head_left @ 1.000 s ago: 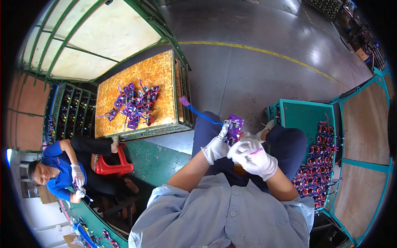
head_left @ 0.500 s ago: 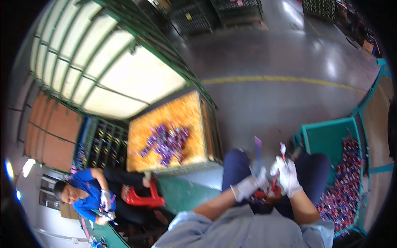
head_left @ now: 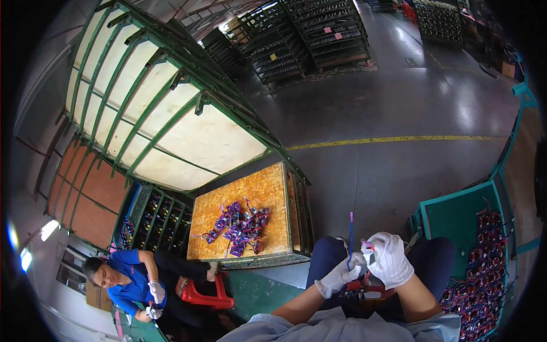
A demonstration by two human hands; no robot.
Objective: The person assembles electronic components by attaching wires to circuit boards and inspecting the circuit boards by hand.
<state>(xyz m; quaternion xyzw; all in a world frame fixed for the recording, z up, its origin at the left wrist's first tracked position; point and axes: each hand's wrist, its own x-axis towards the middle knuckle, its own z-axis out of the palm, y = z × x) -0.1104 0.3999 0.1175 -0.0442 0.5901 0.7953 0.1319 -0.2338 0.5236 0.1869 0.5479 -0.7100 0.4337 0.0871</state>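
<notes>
Both my hands wear white gloves and meet above my lap. My left hand (head_left: 337, 277) is closed, its fingertips pinching a thin blue wire (head_left: 351, 233) with a purple tip that stands upright. Close against it, my right hand (head_left: 392, 261) is curled shut, palm side hidden. A small pink-and-white end piece (head_left: 368, 247) shows at its fingertips; what it belongs to is hidden by the glove. Under the hands hangs a small wired part (head_left: 355, 286) with red and dark pieces, partly covered by my fingers.
On my right stands a green bin (head_left: 456, 219) heaped with small red-and-purple wired parts (head_left: 478, 268). At left, a wooden-topped cart (head_left: 270, 196) carries a pile of purple wired parts (head_left: 239, 228). A co-worker in blue (head_left: 128, 282) sits beyond a red stool (head_left: 213, 293).
My view has tilted up. My hands have come closer together; the right hand has turned and lowered against the left fingertips. The blue wire stays upright in the left hand.
</notes>
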